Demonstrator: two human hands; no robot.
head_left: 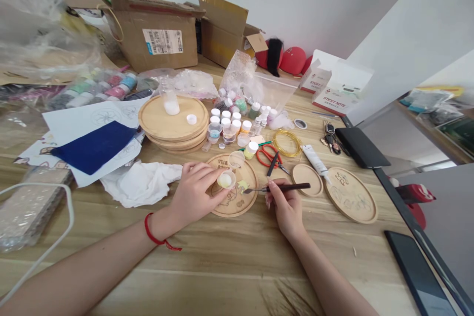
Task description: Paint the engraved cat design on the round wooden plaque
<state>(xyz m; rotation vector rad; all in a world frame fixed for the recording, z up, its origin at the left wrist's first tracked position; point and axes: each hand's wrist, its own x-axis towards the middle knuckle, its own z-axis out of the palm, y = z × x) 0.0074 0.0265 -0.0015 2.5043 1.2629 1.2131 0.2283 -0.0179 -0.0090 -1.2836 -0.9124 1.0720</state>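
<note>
My left hand (198, 185) is closed around a small clear cup (226, 179) with pale yellow stuff inside, held over a round wooden plate (252, 202). In my right hand (283, 202) is a small palette knife (294, 187) with a dark handle; its metal tip lies at a yellow-green patch (242, 186) on the plate. Outlined drawings mark the plate's surface, partly hidden by my left hand. A clear lid (236, 159) rests at the plate's far edge. Just beyond stands a jar (251, 149) of yellow-green material with a white cap.
Red scissors (264, 155), a coil of gold wire (287, 143) and a white tube (314, 162) lie beyond my right hand. Another decorated wooden plate (351, 195) is at right. Stacked wooden plates (172, 126), small jars (225, 123) and crumpled tissue (135, 185) lie further left.
</note>
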